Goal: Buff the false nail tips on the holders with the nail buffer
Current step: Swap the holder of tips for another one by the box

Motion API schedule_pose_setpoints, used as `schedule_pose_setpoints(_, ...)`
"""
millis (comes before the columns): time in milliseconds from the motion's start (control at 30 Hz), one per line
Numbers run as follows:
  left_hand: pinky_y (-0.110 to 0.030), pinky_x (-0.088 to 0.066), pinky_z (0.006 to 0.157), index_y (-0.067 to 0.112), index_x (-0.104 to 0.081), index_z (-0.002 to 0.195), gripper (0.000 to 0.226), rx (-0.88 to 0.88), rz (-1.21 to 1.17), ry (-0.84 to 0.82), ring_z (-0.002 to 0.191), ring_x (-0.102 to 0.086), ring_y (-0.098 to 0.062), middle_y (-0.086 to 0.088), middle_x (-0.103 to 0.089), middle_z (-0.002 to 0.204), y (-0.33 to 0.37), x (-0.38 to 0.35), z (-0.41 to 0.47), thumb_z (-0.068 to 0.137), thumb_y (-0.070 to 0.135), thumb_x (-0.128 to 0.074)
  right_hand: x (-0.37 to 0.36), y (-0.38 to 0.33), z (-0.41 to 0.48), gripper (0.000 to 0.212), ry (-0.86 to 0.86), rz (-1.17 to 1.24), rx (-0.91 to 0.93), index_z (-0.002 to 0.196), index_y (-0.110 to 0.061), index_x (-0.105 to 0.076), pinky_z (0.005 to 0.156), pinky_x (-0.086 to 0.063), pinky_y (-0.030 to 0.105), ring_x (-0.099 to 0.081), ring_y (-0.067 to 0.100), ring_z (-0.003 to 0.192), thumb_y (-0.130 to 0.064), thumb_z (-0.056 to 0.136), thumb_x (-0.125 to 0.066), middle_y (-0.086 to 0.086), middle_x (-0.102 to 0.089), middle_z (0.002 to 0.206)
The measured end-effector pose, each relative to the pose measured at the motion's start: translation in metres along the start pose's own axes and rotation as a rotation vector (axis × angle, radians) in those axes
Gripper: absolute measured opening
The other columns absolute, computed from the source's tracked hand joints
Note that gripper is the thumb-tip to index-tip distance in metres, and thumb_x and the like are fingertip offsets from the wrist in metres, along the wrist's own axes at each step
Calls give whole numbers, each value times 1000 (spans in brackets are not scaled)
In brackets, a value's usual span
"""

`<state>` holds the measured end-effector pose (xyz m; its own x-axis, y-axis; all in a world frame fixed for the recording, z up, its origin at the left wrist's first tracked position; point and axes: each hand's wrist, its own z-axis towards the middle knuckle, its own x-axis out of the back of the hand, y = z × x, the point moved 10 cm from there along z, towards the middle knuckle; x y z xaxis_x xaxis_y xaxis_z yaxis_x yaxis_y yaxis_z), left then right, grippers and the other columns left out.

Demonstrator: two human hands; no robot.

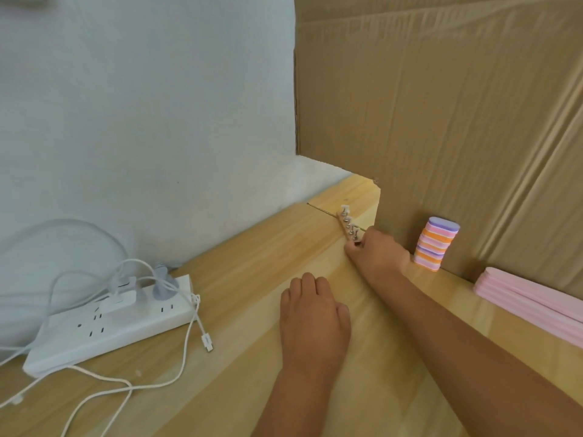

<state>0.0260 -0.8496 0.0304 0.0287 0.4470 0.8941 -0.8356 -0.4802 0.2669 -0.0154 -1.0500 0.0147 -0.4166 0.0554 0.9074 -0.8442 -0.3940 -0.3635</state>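
Right hand fingers pinch holder strip by cardboard; left hand loosely curled, empty

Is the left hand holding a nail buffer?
No, the left hand rests empty on the table; the buffers stand stacked beside the cardboard.

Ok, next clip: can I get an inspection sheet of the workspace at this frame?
Surface: pale wooden table, with a seam running toward the far corner.
Job's things: holder strip of wood with metal stands, one white nail tip seen at its far end; stack of nail buffer blocks against the cardboard sheet, untouched.
Clutter: stacked long pink files at the right edge.
Grippers: right hand pinches the holder strip's near end; left hand rests on the table, holding nothing.
Cables: power strip with plugs in; white cables looped over it, one loose connector.
Surroundings: cardboard sheet on the right, white wall behind.
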Motion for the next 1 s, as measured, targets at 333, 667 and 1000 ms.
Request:
schedule_pose_setpoints(333, -36, -50, 84, 12, -65, 99, 23, -4, 13, 1, 91, -58, -23, -3, -61, 96, 7, 3, -15, 84, 23, -51, -8, -29, -4, 21, 5, 12, 267, 93, -21, -58, 66, -40, 32, -64, 24, 89, -38, 96, -47, 1, -69, 91)
schedule_pose_setpoints(667, -35, -38, 98, 15, -57, 112, 29, 11, -86, -12, 106, -47, -21, 0, -53, 112, -1, -2, -11, 91, 28, -41, -20, -36, 28, 45, -132, -186, 123, 128, -11, -51, 71, -39, 33, -62, 29, 105, -41, 97, -41, 10, -64, 116)
schedule_pose_setpoints(1000, -37, -32, 101, 9, -51, 120, 33, -14, -52, -203, 116, -41, -26, -7, -48, 121, -4, 10, -22, 95, 27, -40, -38, -31, 34, 67, -345, 21, 66, 149, -9, -30, 97, -46, 40, -52, 36, 125, -44, 96, -51, 17, -52, 139)
